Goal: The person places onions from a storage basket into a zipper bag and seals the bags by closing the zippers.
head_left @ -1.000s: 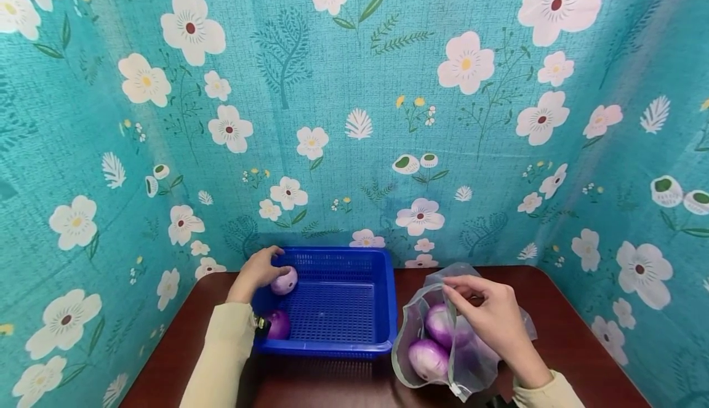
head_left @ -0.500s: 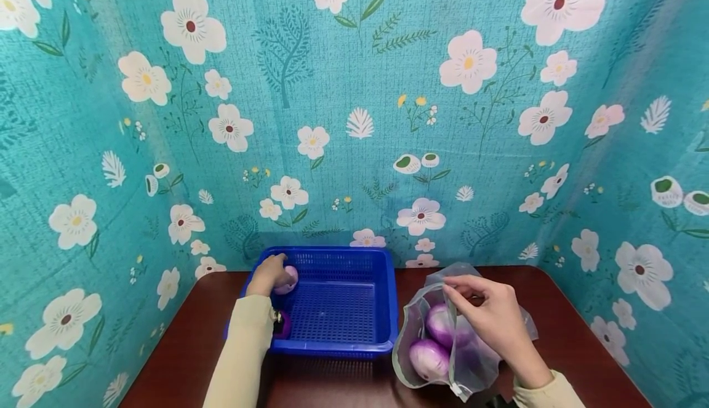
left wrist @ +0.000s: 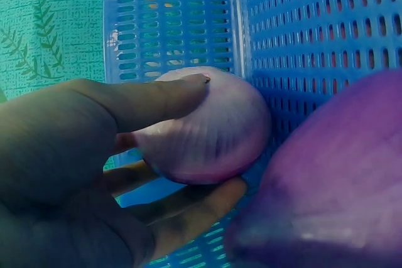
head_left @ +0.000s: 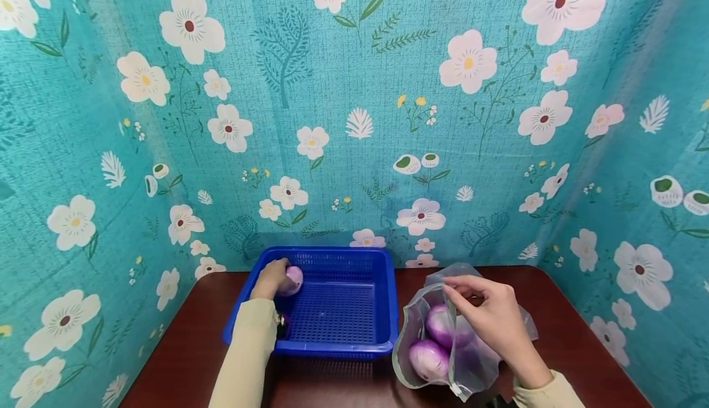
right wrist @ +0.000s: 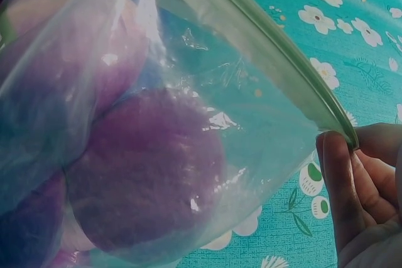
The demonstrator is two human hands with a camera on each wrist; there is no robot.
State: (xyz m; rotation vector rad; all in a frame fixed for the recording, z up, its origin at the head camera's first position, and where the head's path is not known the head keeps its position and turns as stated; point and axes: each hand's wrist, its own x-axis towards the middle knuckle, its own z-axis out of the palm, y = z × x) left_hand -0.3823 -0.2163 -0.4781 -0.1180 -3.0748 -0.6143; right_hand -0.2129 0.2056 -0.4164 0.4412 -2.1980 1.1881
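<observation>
In the back left corner of the blue basket (head_left: 360, 348), my left hand (head_left: 269, 280) grips a pale purple onion (head_left: 295, 277). The left wrist view shows its thumb across the top of this onion (left wrist: 217, 120) and its fingers curled below. A darker red onion (left wrist: 339, 180) lies close by in the basket, mostly covered by my forearm in the head view. My right hand (head_left: 495, 312) pinches the zip edge of a clear zip bag (head_left: 476, 371), whose mouth faces up. Inside the bag sit several onions (head_left: 429, 360), partly blurred by the plastic.
Both the basket and the bag stand on a dark reddish-brown table (head_left: 321, 383), the bag right of the basket. A teal flowered cloth (head_left: 354, 168) hangs close behind the table and along both sides. The basket's raised rim runs around the left hand.
My left hand has moved from above the basket's left rim down into it and taken hold of the pale onion, shifting it slightly right. The right hand and the bag have stayed still.
</observation>
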